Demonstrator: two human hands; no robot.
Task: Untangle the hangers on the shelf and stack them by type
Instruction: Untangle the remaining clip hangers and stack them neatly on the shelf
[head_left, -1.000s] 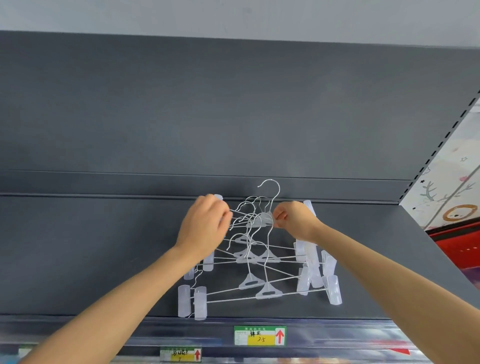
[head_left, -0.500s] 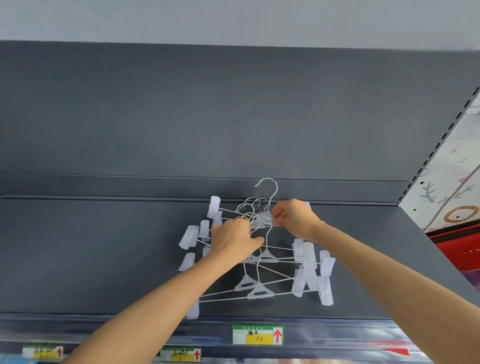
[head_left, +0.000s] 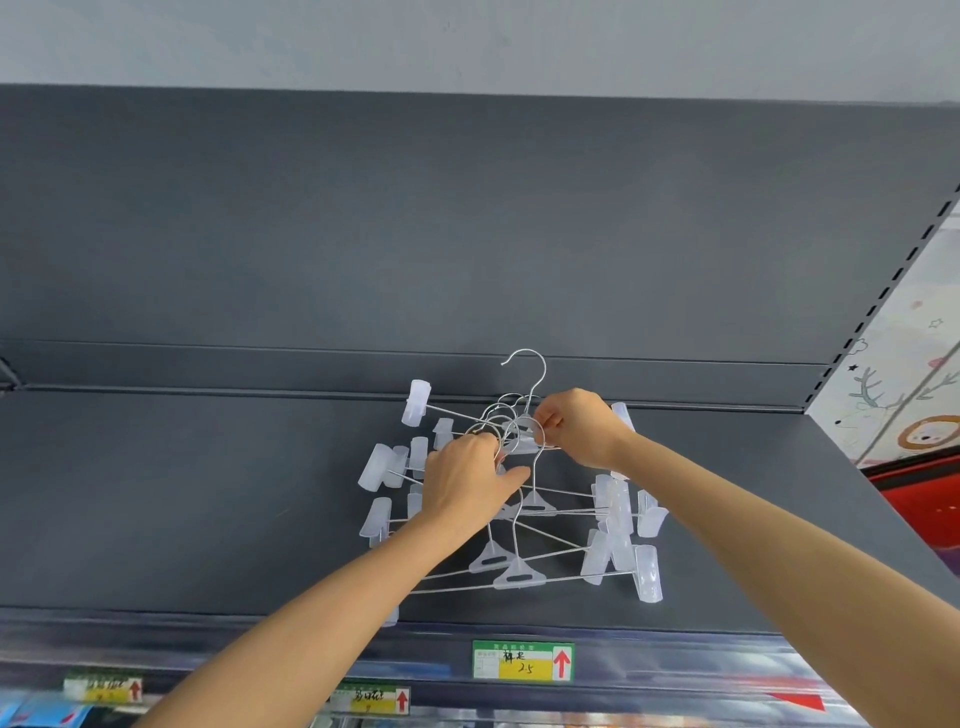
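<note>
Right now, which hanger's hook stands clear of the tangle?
The rearmost hanger's hook, arching alone above the right hand against the shelf's back panel. The other hooks are bunched low between the right hand and the left hand.

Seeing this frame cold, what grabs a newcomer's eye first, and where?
A tangle of clip hangers, translucent clips and wire hooks, heaped mid-frame on the dark grey shelf. Both hands meet at its far end: the left hand grips the bunched hooks, the right hand pinches one beside them. Below, a green-and-yellow price label with a red arrow sits on the shelf's front edge.
</note>
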